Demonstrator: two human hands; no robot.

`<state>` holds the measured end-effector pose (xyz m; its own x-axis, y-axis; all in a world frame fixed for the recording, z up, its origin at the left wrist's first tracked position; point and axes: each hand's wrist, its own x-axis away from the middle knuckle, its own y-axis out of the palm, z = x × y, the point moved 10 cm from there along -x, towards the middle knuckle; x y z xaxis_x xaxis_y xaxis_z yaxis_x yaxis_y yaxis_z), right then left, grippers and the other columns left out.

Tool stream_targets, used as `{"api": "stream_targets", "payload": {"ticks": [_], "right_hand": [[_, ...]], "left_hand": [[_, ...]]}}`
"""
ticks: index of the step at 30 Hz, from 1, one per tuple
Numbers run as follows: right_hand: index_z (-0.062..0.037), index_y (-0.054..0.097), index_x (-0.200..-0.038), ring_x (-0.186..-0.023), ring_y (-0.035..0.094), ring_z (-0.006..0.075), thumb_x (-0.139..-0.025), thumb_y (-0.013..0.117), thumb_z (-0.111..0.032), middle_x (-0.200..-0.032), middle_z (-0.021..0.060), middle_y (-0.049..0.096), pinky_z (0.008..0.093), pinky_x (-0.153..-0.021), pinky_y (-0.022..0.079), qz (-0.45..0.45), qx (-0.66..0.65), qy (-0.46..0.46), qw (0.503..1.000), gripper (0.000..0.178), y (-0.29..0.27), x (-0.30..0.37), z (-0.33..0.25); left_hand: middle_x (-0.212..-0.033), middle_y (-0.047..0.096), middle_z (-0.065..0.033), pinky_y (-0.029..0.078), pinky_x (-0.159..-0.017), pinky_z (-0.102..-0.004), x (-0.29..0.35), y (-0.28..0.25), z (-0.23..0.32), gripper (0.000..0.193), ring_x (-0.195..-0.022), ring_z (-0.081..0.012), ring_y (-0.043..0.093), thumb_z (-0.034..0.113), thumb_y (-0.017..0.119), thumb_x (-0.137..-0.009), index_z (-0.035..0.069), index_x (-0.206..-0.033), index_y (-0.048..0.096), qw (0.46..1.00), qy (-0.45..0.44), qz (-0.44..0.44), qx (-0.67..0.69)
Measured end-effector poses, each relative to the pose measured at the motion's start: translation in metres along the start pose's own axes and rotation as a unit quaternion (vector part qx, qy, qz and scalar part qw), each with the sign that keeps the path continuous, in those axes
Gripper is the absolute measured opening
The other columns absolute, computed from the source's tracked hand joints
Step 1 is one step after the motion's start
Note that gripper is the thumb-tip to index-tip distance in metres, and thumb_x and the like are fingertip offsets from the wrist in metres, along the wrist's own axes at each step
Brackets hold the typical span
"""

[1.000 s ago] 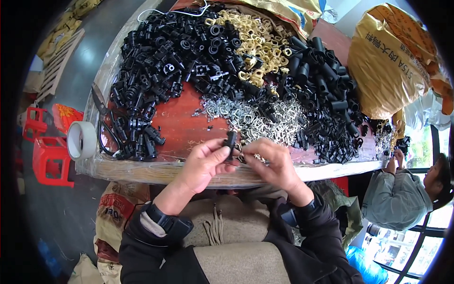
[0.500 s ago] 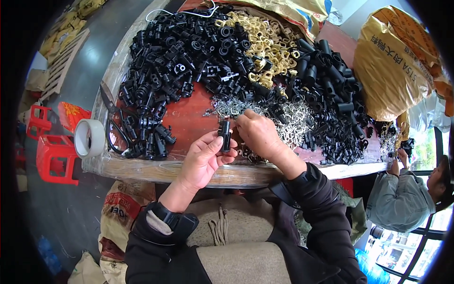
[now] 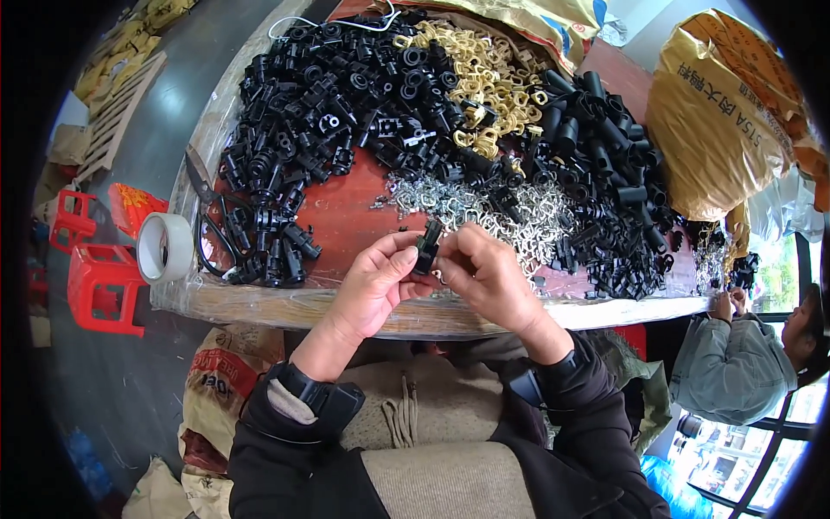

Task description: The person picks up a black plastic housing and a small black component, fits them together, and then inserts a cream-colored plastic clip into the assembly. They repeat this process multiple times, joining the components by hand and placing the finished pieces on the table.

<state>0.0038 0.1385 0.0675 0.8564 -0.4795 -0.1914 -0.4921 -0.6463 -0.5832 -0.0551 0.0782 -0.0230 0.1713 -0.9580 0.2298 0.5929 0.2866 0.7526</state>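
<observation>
Above the table's near edge, my left hand point(image 3: 378, 281) pinches a black plastic cylinder part point(image 3: 427, 246) between thumb and fingers, its slotted end up and tilted slightly right. My right hand point(image 3: 493, 277) is closed right beside it, fingertips pressed together at the part's right side; whatever they hold is too small to make out. Just beyond the hands lie a heap of small silvery metal clips point(image 3: 424, 197) and a heap of pale ring-like pieces point(image 3: 540, 216).
Black assembled parts point(image 3: 303, 112), gold-coloured rings point(image 3: 488, 86) and black tubes point(image 3: 605, 138) are heaped across the red tabletop point(image 3: 341, 212). Scissors point(image 3: 212, 203) and a tape roll point(image 3: 164, 248) are at the left edge. A co-worker point(image 3: 735, 363) sits at the right.
My right hand has come down and nearer from the clip heap to the cylinder's side. My left hand has shifted slightly right, tilting and turning the black cylinder part.
</observation>
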Motion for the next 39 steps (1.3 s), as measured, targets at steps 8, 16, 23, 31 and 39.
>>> {"api": "stream_targets", "payload": {"ticks": [8, 16, 23, 31, 39], "right_hand": [[-0.0027, 0.053, -0.077, -0.056, 0.051, 0.0249, -0.068, 0.058, 0.0, -0.067, 0.0087, 0.049, 0.0308, -0.05, 0.042, 0.035, 0.093, -0.069, 0.993, 0.011, 0.005, 0.007, -0.009], [-0.0031, 0.056, -0.075, -0.056, 0.053, 0.0252, -0.066, 0.059, 0.001, -0.067, 0.0085, 0.051, 0.0311, -0.049, 0.042, 0.044, 0.101, -0.062, 0.992, 0.01, 0.004, 0.007, -0.008], [-0.0028, 0.057, -0.077, -0.055, 0.052, 0.0223, -0.066, 0.061, 0.0, -0.066, 0.0076, 0.05, 0.0284, -0.049, 0.042, 0.066, 0.068, -0.057, 0.994, 0.012, 0.003, 0.006, -0.001], [-0.0056, 0.059, -0.087, -0.066, 0.052, 0.0204, -0.065, 0.063, -0.002, -0.078, 0.0086, 0.051, 0.0282, -0.056, 0.041, 0.042, 0.042, -0.132, 0.989, 0.022, -0.005, 0.018, -0.01], [-0.011, 0.059, -0.094, -0.094, 0.043, 0.0277, -0.063, 0.064, -0.014, -0.107, 0.0116, 0.045, 0.0393, -0.08, 0.033, 0.0, 0.178, -0.175, 0.968, 0.032, -0.002, 0.023, -0.017]], "left_hand": [[-0.087, 0.056, -0.0071, 0.049, -0.064, -0.0255, -0.004, 0.003, -0.007, 0.026, -0.072, -0.0144, 0.058, 0.017, 0.049, -0.084, -0.001, -0.103, 0.049, 0.998, -0.02, -0.005, -0.055], [-0.085, 0.057, -0.0077, 0.049, -0.065, -0.0257, -0.004, 0.007, -0.008, 0.025, -0.073, -0.015, 0.058, 0.017, 0.048, -0.085, -0.002, -0.099, 0.051, 0.995, -0.023, -0.004, -0.096], [-0.084, 0.057, -0.008, 0.049, -0.064, -0.025, -0.006, 0.006, -0.009, 0.023, -0.074, -0.0158, 0.058, 0.018, 0.047, -0.085, -0.001, -0.097, 0.051, 0.995, -0.037, -0.017, -0.095], [-0.084, 0.057, -0.0065, 0.048, -0.063, -0.024, -0.004, 0.007, -0.006, 0.022, -0.072, -0.0151, 0.059, 0.019, 0.048, -0.085, 0.001, -0.097, 0.051, 0.998, -0.042, -0.022, -0.049], [-0.083, 0.057, -0.0051, 0.048, -0.062, -0.0233, -0.003, 0.011, -0.009, 0.023, -0.071, -0.0133, 0.058, 0.02, 0.048, -0.085, 0.002, -0.098, 0.051, 0.996, -0.052, -0.039, -0.063]]}}
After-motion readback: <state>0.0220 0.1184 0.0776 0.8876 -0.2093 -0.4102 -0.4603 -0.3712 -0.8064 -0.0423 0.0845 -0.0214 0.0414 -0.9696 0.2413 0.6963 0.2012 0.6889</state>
